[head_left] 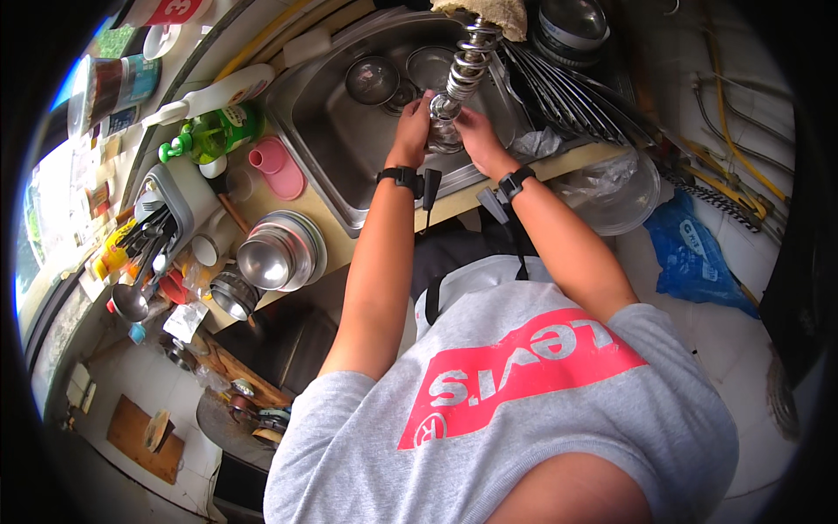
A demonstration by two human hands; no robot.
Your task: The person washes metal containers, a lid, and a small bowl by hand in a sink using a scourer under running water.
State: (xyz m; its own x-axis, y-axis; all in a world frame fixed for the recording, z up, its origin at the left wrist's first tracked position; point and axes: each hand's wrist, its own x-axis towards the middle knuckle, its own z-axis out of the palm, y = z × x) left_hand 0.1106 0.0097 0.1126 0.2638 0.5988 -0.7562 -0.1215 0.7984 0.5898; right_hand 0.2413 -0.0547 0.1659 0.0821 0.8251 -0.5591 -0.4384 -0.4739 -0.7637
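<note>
My left hand (412, 128) and my right hand (481, 139) are over the near part of a stainless-steel sink (376, 147). Between them they hold a small shiny bowl (445, 141), just below the head of a coil-spring kitchen faucet (468, 65). The faucet hides part of the bowl, and I cannot tell whether water is running. Fingers of both hands curl around the bowl's sides. Farther back in the sink lie a metal bowl (372, 80) and a second round metal dish (429, 64).
Stacked metal bowls (268, 259) stand on the counter left of the sink. Beyond are a pink plastic holder (278, 167), a green detergent bottle (213, 134) and a utensil caddy (186, 190). A dark dish rack (569, 98) flanks the right, above a clear plastic basin (615, 203).
</note>
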